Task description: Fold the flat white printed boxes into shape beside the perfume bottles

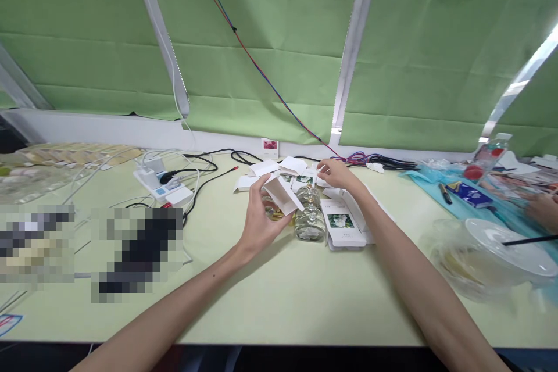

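Observation:
My left hand (257,224) is closed around a small white carton (283,195), tilted with its open end towards me. Just right of it, several clear glass bottles (310,224) with rounded shoulders stand in a row running away from me. My right hand (335,174) is beyond the bottles, over the far cartons; its fingers are bent and slightly apart, with nothing visible between them. Beside the bottles lies a white carton with a white-flower picture (342,222). More white cartons (293,165), some with loose flaps, lie behind. Gold-coloured items show partly behind my left hand.
A power strip (163,186) with plugs and tangled cables is at the left. A lidded plastic container (501,250) with a black straw stands at the right. Behind it are a blue sheet (431,189), a plastic bottle (492,154) and another person's hand (543,209).

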